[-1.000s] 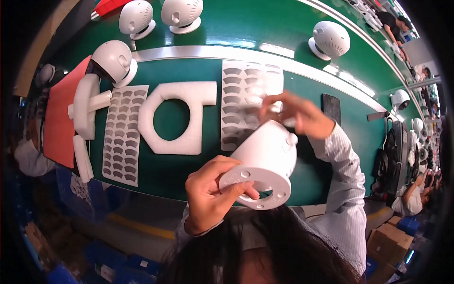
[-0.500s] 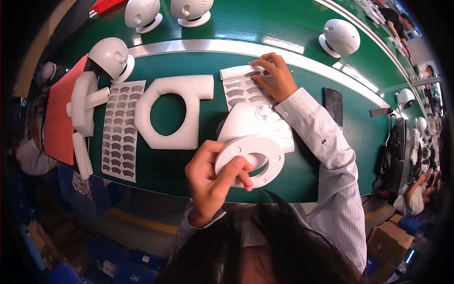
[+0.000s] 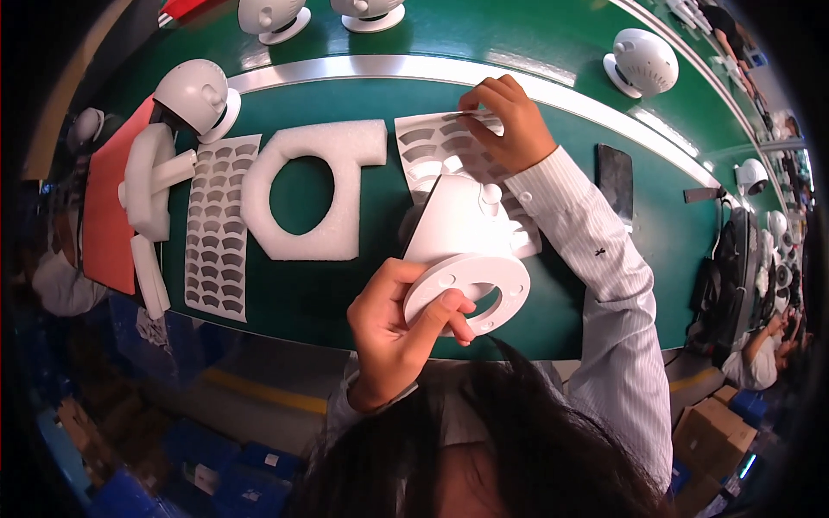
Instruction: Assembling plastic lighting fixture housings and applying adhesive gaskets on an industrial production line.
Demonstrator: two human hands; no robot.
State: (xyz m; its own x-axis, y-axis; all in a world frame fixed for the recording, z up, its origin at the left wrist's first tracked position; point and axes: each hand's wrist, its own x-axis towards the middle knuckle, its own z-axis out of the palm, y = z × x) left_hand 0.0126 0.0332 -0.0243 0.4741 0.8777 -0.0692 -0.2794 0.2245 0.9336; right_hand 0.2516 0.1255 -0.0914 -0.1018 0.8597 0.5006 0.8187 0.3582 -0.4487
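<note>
My left hand (image 3: 393, 332) grips a white rounded camera-like device (image 3: 471, 220) by its ring-shaped base (image 3: 511, 289). The device is tilted with its base toward me, and a round knob shows on its side. My thumb lies across the ring and a fingertip pokes through its hole. Beyond it lies a white sheet of grey curved stickers (image 3: 420, 152), partly hidden by the device. At the sheet's far edge my right hand (image 3: 514, 125) is closed in a pinch on what looks like one grey sticker (image 3: 471, 114).
Left of the device lie a white foam cutout (image 3: 345, 190) and another sticker sheet (image 3: 218, 229). More foam (image 3: 151, 194) and an orange-red board (image 3: 112, 198) are farther left. Similar white devices (image 3: 194, 99) stand around the green table. A dark phone-like slab (image 3: 615, 181) lies right.
The sheet's far edge, curled over before, now lies flatter. My right fingers have drawn together at that edge. My left hand and the device have shifted slightly right, with the device turned a little.
</note>
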